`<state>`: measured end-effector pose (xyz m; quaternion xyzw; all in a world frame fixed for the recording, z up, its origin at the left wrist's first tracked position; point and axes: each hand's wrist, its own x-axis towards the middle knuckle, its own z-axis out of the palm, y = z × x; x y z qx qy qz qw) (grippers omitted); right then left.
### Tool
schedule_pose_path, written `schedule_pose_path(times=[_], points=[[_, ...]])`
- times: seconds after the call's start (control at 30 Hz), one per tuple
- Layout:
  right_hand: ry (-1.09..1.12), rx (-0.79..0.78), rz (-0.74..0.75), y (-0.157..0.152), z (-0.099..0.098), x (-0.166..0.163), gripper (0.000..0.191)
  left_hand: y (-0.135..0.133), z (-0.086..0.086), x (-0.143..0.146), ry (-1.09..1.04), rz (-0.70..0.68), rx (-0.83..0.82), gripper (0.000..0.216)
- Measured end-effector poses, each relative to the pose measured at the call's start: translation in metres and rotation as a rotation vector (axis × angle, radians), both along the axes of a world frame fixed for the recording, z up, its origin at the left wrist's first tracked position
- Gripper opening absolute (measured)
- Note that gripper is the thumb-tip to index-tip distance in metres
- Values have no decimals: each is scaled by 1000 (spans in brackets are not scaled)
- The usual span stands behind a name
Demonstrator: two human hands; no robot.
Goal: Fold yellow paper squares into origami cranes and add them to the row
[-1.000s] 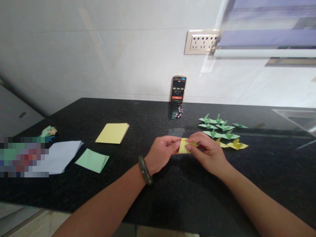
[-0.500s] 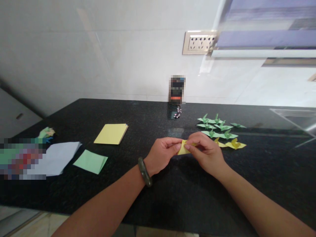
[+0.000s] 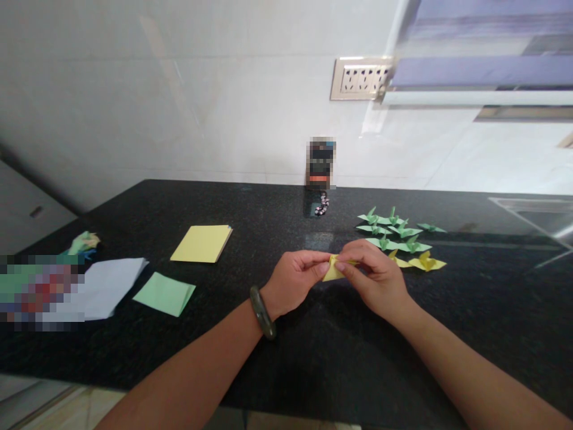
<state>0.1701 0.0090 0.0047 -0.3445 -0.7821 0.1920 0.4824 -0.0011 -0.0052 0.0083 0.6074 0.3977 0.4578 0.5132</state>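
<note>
Between both hands is a small folded piece of yellow paper (image 3: 331, 275), held just above the dark countertop. My left hand (image 3: 292, 280), with a dark green bangle (image 3: 262, 313) on its wrist, pinches the paper's left edge between thumb and fingers. From the other side my right hand (image 3: 375, 276) grips it, thumb and fingertips pressed together. Fingers cover much of the paper, so its full folded shape is hidden. Right behind my right hand lie yellow paper cranes (image 3: 427, 261), one partly covered by the hand. Several green paper cranes (image 3: 414, 243) sit in rows beyond them.
On the left of the black countertop (image 3: 277, 370) lie a stack of yellow paper (image 3: 201, 243), a green paper square (image 3: 165, 294) and white sheets (image 3: 114, 283). A phone-like blurred object (image 3: 321, 164) leans on the wall, a beaded strap (image 3: 322, 204) before it. A socket panel (image 3: 362, 79) is above.
Hardly anything differs. Both hands keep their pinch on the yellow paper in nearly the same place, and the things on the countertop have not moved.
</note>
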Motion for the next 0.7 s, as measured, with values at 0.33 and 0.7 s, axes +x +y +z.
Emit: schedule_pose_path(times=[0.33, 0.7], points=[[136, -166, 116, 3, -6, 0, 3, 0, 1, 1, -14, 17, -23, 25], [86, -150, 100, -1, -3, -2, 2, -1, 2, 4, -114, 54, -106, 20]])
